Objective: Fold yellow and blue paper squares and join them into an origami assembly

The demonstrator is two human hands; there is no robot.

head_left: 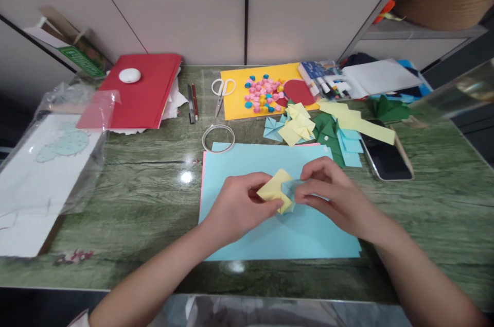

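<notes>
My left hand (243, 206) pinches a folded yellow paper piece (277, 185) between thumb and fingers. A folded light blue paper piece (290, 190) meets it on the right, and my right hand (332, 195) grips that one by its outer edge. The two pieces touch and overlap; how they interlock is hidden. Both hands are above a stack of light blue paper sheets (247, 244), with a pink edge showing. Behind them lie more folded pieces: yellow ones (297, 123), blue ones (273, 127) and a dark green one (328, 134).
A tape roll (218, 139), scissors (222, 92), pens (192, 103) and small coloured pieces on a yellow sheet (233, 105) lie behind the stack. Right are yellow strips (374, 130) and a phone (388, 157). Left are a red folder (142, 95) and a plastic-sleeved drawing (42, 177).
</notes>
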